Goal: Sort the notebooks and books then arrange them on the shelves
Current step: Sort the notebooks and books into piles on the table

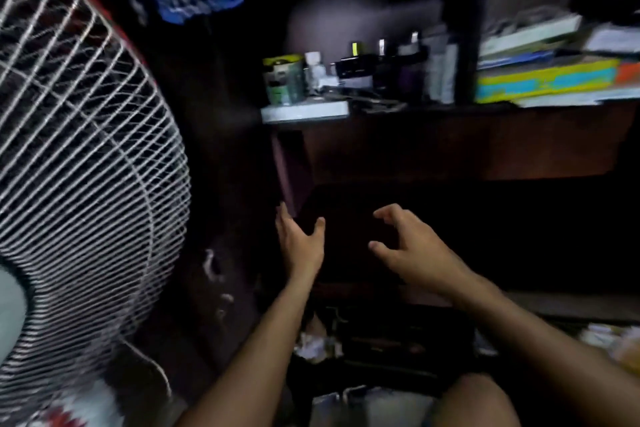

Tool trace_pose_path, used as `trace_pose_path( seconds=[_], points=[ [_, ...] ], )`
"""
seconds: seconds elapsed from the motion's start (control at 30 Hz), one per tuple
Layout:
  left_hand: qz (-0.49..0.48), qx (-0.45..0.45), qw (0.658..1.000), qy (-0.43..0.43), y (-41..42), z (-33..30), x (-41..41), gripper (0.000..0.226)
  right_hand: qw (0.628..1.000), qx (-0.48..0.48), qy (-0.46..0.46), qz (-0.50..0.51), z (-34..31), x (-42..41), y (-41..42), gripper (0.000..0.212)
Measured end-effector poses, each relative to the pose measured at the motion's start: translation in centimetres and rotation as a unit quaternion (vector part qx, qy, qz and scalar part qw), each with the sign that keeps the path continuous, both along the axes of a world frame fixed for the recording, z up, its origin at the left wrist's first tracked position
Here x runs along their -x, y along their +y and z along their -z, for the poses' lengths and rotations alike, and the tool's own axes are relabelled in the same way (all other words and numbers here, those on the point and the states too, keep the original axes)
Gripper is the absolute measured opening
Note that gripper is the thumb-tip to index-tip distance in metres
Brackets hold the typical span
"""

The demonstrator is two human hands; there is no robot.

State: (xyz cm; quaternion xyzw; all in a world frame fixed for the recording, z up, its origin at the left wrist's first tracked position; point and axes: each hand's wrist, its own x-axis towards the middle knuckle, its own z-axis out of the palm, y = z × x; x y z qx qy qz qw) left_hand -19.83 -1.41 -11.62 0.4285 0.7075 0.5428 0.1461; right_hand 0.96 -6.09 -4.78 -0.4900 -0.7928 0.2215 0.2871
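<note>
Several books (547, 80) lie stacked flat on the shelf's (450, 109) upper right compartment; well below them, a person's left hand (299, 241) and right hand (408, 246), each grip released and empty, reach into the dark lower compartment, apparently to collect more; a fan (79, 149) stands left of the shelf.

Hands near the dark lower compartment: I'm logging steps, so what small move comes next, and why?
Probably close both on the dark object between them: the left hand and right hand flank it, open and empty, while the books sit stacked on the shelf above.
</note>
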Motion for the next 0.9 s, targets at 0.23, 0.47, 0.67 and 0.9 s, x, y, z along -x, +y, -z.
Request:
trace_pose_path(
  seconds=[0.23, 0.47, 0.67, 0.9],
  points=[
    [0.001, 0.022, 0.999, -0.029, 8.9, 1.5, 3.4, 0.098, 0.984, -0.039, -0.144, -0.1, -0.9, 9.7, 8.0, 0.069],
    [-0.143, 0.062, 0.987, 0.024, 14.9, 3.4, 3.0, 0.074, 0.994, 0.019, -0.054, -0.091, 3.1, 10.7, 15.4, 0.061],
    [-0.163, 0.011, 0.986, 0.019, 17.0, 4.2, 2.3, 0.032, 0.981, 0.037, 0.148, -0.116, 11.1, 8.7, 19.0, 0.065],
    [-0.064, -0.016, 0.998, 0.015, 14.3, 3.0, -1.4, 0.025, 0.958, 0.058, 0.255, -0.122, 11.5, 7.7, 19.5, 0.073]
  ],
)
